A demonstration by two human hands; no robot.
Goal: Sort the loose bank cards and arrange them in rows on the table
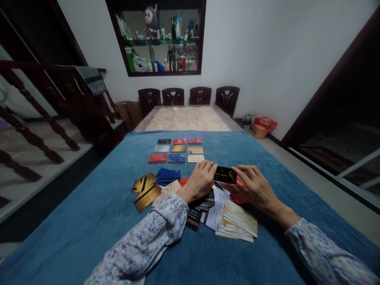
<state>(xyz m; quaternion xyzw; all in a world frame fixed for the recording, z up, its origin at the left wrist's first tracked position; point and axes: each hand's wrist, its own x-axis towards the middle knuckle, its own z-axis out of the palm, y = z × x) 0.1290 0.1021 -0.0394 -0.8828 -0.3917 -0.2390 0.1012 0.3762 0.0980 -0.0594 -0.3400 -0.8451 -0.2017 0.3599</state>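
A black card [225, 175] with gold lettering is held up between my two hands, above a spread of loose cards. My left hand [202, 178] is closed on its left end, and my right hand [253, 186] pinches its right end. Beneath and around them lie cream cards [237, 221], white cards [213, 209], black striped cards [194, 218] and a red card [239, 194] partly hidden by my right hand. Gold-and-black cards [147, 196] and blue cards [168, 176] lie to the left. Farther off, several cards stand in three rows, among them a gold card [178, 149].
A blue cloth [89, 221] covers the near part of the table; the stone-patterned top [184, 118] shows beyond. Dark chairs [200, 95] line the far end. A wooden railing [44, 111] is at left, and a red bag [264, 123] sits on the floor at right.
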